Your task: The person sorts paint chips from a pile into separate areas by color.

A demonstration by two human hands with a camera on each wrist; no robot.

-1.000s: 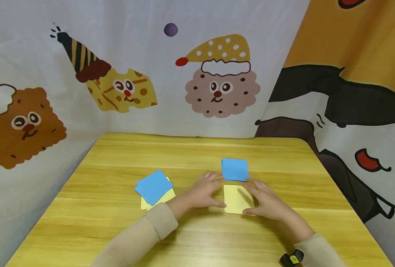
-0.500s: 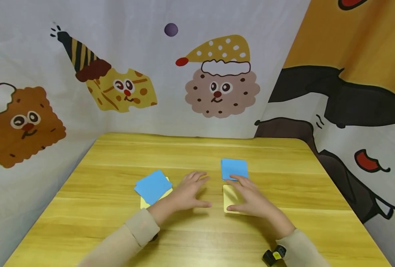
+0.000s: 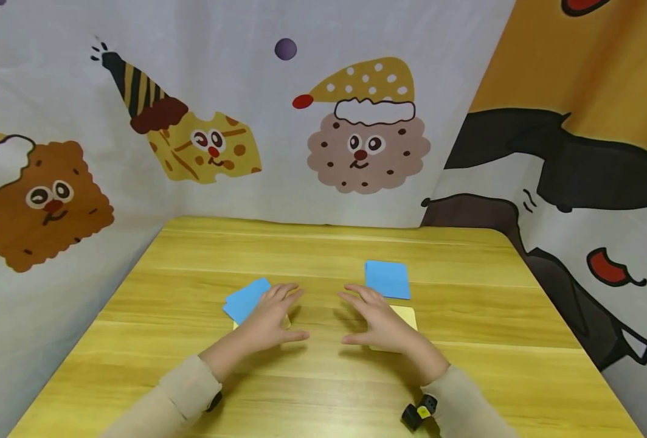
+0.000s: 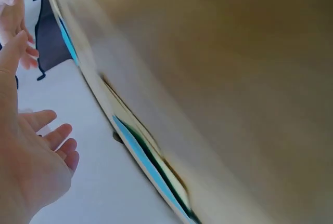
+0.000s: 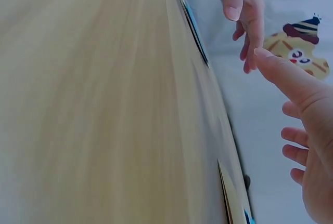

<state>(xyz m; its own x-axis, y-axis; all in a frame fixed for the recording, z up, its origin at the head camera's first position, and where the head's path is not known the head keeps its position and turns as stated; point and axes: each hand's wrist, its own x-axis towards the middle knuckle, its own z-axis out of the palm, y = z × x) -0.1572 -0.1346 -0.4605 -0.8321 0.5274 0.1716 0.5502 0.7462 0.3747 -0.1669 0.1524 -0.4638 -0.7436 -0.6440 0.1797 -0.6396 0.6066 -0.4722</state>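
Pale cartoon-printed cloth (image 3: 219, 204) hanging behind yellowish wood-grain table (image 3: 312, 389). Yellow square paper (image 3: 407, 314) lying right of centre, partly hidden behind your hovering right hand (image 3: 378, 322); blue square paper (image 3: 387, 280) lying just beyond. Blue paper sheets (image 3: 244, 302) overlapping yellow paper sheets (image 3: 236, 326) at left, your left hand (image 3: 266, 319) partly covering them. Both hands' fingers and thumbs standing apart; beige sleeves (image 3: 460, 395) covering your forearms.

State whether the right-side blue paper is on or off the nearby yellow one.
Off: in the head view, a strip of table shows between the blue paper and yellow paper.
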